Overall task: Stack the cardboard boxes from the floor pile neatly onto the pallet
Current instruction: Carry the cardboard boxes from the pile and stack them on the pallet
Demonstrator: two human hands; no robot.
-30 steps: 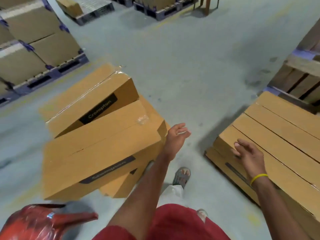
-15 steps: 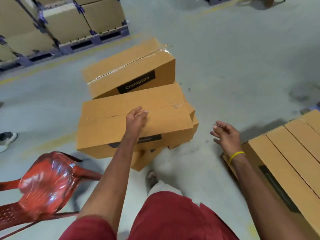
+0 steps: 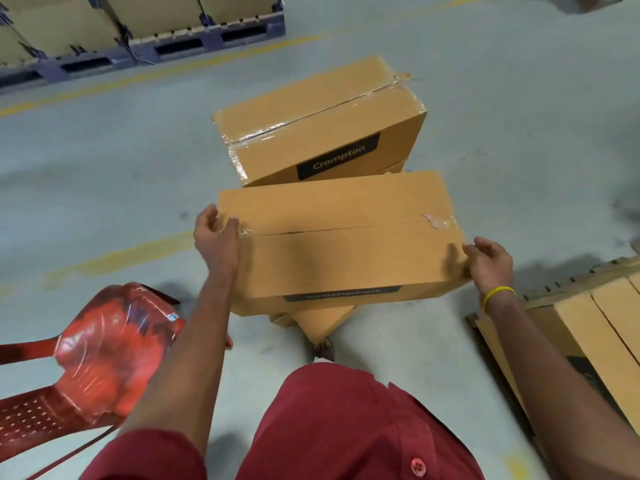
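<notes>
Nearest is a red shirt point(image 3: 346, 427), with both bare arms reaching forward from it. To the left stands a red chair point(image 3: 104, 355), its back wrapped in shiny film.

To the right, the pallet point(image 3: 485, 327) lies on the floor point(image 3: 104, 150), carrying stacked boxes point(image 3: 609, 327) laid side by side; only their near-left part is in view.

Between chair and pallet, the box point(image 3: 346, 244) sits on top of the floor pile, roughly level, its long side across the view. Its top seam is split, with torn tape at both ends. The left hand point(image 3: 216, 237) grips its left end, thumb on the top face and fingers curled round the corner. The right hand point(image 3: 490, 261), with a yellow band point(image 3: 498, 294) on the wrist, grips the right near corner, fingers curled over the edge. Both hands are closed on this 1 box.

Under it, a lower box point(image 3: 322, 320) pokes out at an angle, and a foot point(image 3: 323, 348) shows just beside it.

Behind, touching the pile, a far box point(image 3: 322, 123) leans tilted, taped along its top, with a black "Crompton" label facing the camera.

Farthest off, past a yellow line point(image 3: 173, 69), blue-grey pallets point(image 3: 207, 39) hold more boxes point(image 3: 156, 12).
</notes>
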